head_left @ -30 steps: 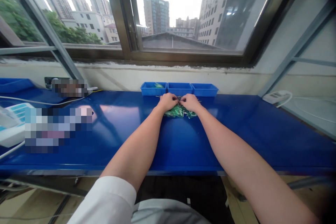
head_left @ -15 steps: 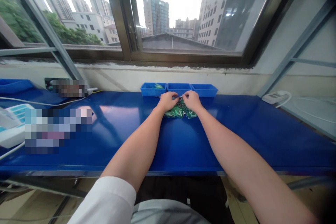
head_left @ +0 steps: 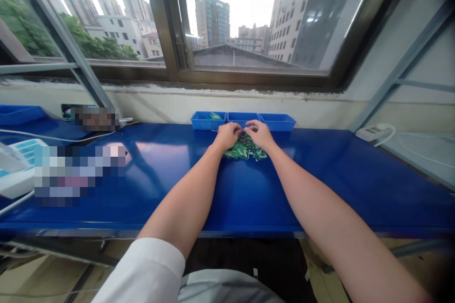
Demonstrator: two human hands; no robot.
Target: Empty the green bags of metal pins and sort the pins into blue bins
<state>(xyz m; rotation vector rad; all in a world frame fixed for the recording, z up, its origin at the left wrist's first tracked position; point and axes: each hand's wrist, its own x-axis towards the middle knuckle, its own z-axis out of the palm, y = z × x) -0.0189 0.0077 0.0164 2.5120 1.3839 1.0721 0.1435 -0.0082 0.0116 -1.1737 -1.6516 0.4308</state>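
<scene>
A pile of small green pieces with shiny metal bits point(head_left: 245, 149) lies on the blue table point(head_left: 249, 199), in front of the blue bins. My left hand point(head_left: 228, 136) is at the back left of this pile, its fingers curled and closed. Opposite it, my right hand point(head_left: 261, 134) reaches over the back right, thumb and fingers bent together toward the left hand. Whatever sits between the fingers of either hand is too small to make out. Parts of the pile are hidden beneath both hands.
Three joined blue bins point(head_left: 277, 122) stand against the wall, the left one with green pieces inside. A white power strip point(head_left: 376, 131) with a cable is at the right. On the left are a white and teal device point(head_left: 21, 170), cables and another blue tray point(head_left: 21, 114).
My right hand has lifted slightly and its fingers have shifted a little over the pile. My left hand stays almost in place.
</scene>
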